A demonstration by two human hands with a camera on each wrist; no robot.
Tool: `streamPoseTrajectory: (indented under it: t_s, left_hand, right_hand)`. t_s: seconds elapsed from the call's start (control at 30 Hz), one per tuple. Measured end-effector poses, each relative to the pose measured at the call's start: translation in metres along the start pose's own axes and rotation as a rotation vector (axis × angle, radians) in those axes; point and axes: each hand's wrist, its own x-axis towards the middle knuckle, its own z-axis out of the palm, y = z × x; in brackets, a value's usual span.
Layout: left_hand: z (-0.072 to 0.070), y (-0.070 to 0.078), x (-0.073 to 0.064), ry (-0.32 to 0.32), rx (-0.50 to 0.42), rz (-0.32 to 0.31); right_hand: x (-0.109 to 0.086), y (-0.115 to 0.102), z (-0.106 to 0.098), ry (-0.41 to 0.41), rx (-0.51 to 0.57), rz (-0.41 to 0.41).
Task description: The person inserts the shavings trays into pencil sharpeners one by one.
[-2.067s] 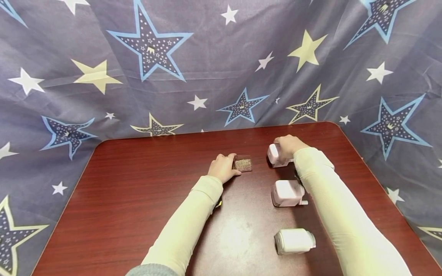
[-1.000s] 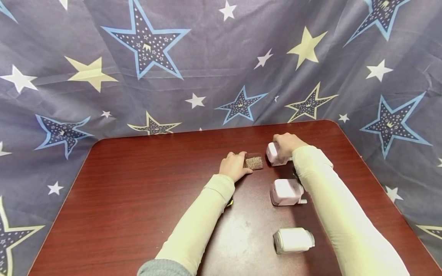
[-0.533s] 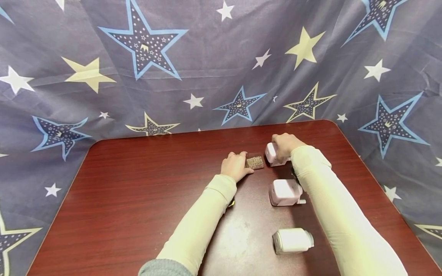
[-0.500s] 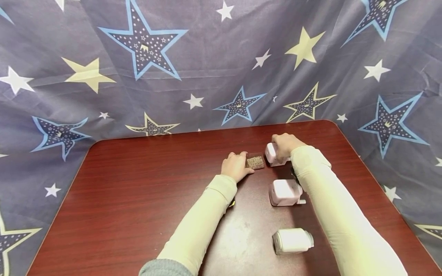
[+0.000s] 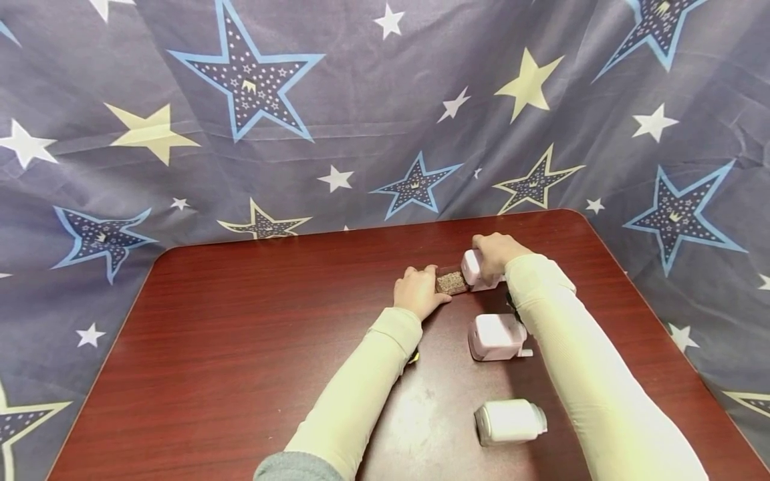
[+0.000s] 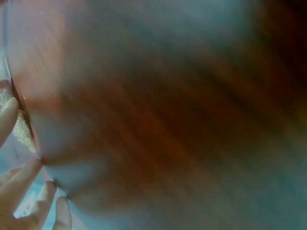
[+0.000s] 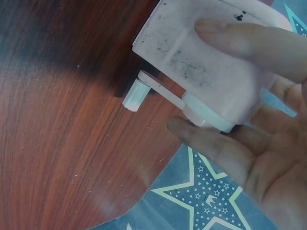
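In the head view, my left hand pinches a small clear drawer of pencil shavings between thumb and fingers, on the table. The drawer's far end meets the front of a pink crank pencil sharpener; how far in it sits cannot be told. My right hand grips that sharpener, covering much of it. Up close in the right wrist view, the sharpener's smudged side lies under one finger and its crank handle sticks out. The left wrist view catches only fingertips and pale shavings at its edge.
A second pink crank sharpener stands nearer on the table, and a white one nearer still, both beside the right sleeve. The reddish-brown table ends at a star-patterned curtain behind and at the sides.
My left hand has slid the drawer of shavings rightward across the table until it reaches the pink sharpener. The right hand stays on the sharpener.
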Motion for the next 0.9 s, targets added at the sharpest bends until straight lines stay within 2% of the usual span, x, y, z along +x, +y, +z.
streamPoseTrajectory:
  t_s: [0.47,0.77,0.9]
  left_hand:
    - [0.006,0.011,0.003,0.035,-0.005,0.007]
    - [0.009,0.021,0.008,-0.003,-0.107,0.004]
    - [0.007,0.023,0.01,-0.023,-0.178,-0.02]
  right_hand:
    - [0.0,0.001,0.001,-0.006,-0.01,0.008]
    - [0.0,0.002,0.002,-0.003,-0.011,0.012]
    - [0.0,0.001,0.002,0.004,-0.005,0.002]
